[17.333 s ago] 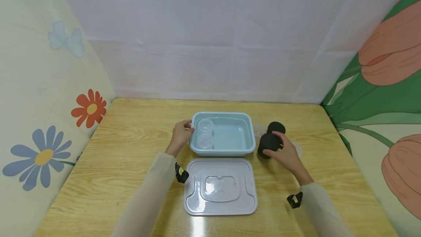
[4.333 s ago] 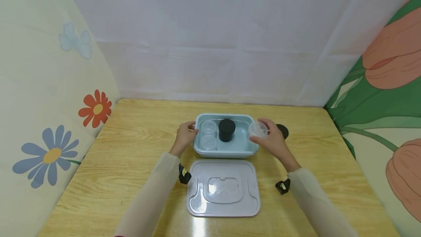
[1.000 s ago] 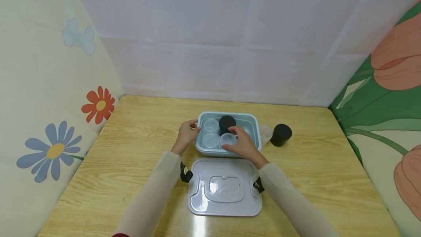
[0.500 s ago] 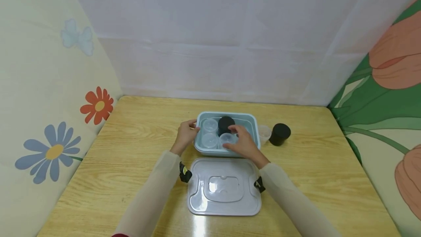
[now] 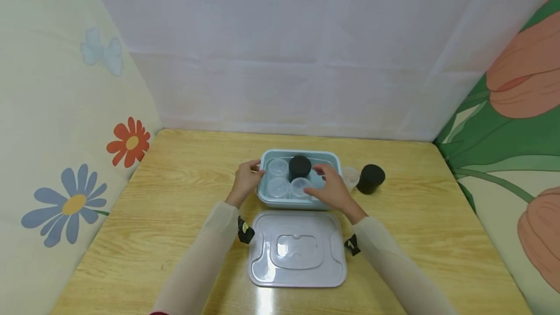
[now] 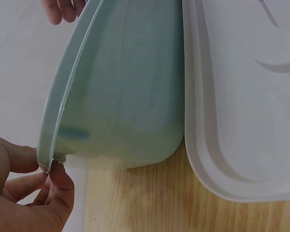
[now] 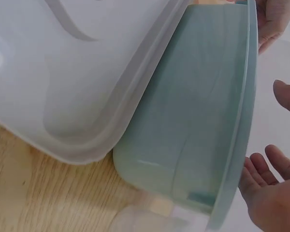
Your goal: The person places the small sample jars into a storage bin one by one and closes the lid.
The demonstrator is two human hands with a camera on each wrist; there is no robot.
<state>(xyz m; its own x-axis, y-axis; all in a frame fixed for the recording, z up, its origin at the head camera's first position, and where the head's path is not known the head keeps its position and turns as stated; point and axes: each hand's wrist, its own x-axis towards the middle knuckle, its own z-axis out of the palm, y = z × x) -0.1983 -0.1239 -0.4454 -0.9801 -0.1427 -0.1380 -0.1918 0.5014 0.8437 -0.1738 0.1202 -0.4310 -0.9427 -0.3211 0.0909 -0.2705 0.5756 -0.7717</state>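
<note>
My left hand (image 5: pixel 246 179) pinches the left rim of a light blue plastic box (image 5: pixel 325 204); in the left wrist view its thumb and fingers (image 6: pixel 60 191) nip the rim at a corner. Inside the box, two clear round plastic containers (image 5: pixel 278 187) stand along the left side. Beside them are a black cylindrical container (image 5: pixel 300 166) at the back and a third clear container (image 5: pixel 299 187) at the front. My right hand (image 5: pixel 333 189) hovers over the right part of the box, its fingers spread and nothing held, the thumb close to that third container.
A grey-white lid (image 5: pixel 297 249) lies flat on the wooden table (image 5: pixel 183 174) in front of the box. Right of the box stand another clear container (image 5: pixel 350 177) and a black one (image 5: pixel 371 179). A white cloth backdrop (image 5: pixel 262 86) hangs behind the table.
Earlier, a black container and then a clear one came from the right into the box. My right hand has just let go of the clear one and drawn right. My left hand stays at the rim.
</note>
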